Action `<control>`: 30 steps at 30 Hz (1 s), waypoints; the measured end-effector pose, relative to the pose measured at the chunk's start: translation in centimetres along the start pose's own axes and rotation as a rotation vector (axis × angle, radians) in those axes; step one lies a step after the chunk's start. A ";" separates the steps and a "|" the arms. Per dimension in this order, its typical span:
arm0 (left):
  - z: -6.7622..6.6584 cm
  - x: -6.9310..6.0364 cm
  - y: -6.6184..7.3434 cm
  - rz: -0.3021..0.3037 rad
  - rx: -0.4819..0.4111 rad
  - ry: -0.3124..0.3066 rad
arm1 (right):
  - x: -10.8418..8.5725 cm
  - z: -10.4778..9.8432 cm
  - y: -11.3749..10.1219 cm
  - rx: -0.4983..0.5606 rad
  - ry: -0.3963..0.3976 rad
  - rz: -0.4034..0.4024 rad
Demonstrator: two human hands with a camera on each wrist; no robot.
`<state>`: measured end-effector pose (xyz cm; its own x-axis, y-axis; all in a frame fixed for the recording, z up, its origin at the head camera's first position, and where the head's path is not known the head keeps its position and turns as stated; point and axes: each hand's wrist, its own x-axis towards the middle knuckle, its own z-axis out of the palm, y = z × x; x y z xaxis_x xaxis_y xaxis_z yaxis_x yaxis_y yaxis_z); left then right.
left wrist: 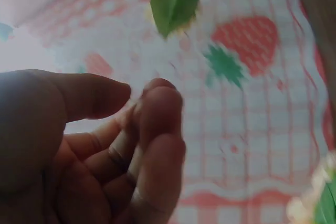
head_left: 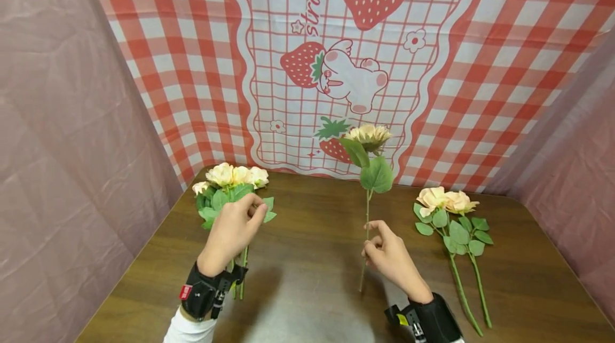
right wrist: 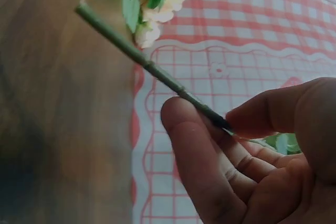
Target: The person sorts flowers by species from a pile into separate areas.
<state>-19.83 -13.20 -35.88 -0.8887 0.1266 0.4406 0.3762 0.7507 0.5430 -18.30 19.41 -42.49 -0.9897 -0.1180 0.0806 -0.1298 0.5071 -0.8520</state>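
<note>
My right hand point(head_left: 391, 255) pinches the green stem point(right wrist: 113, 35) of a single pale yellow flower between thumb and fingers. The flower point(head_left: 369, 137) stands upright above the hand, with broad green leaves point(head_left: 377, 175) under its bloom. The stem's lower end sticks out below the fingers. My left hand point(head_left: 234, 231) is raised in front of a bunch of cream flowers point(head_left: 230, 175) on the left. Its fingers are loosely bent with nothing between them, and a gap shows beside the thumb in the left wrist view. Part of that bunch's stems is hidden behind the hand.
Two peach flowers point(head_left: 444, 201) with long stems lie at the right of the brown wooden table point(head_left: 307, 257). A red checked strawberry cloth point(head_left: 192, 65) hangs behind the table. Pink curtains point(head_left: 62, 145) stand at both sides.
</note>
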 end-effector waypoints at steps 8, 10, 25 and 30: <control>0.1 0.7 -3.6 -0.183 0.144 -0.154 | 0.7 0.2 1.8 -0.008 -0.043 0.093; 0.2 0.8 -4.0 -0.201 0.178 -0.181 | 0.7 0.2 2.1 -0.014 -0.057 0.098; 0.7 0.9 -4.8 -0.211 0.215 -0.190 | 0.9 0.6 3.4 -0.070 -0.108 0.143; 0.8 0.9 -4.5 -0.209 0.213 -0.200 | 0.9 0.9 3.7 -0.073 -0.123 0.141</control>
<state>-22.54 -15.95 -38.49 -0.9822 0.0647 0.1761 0.1368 0.8893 0.4365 -19.59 20.36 -46.03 -0.9843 -0.1425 -0.1039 0.0007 0.5858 -0.8104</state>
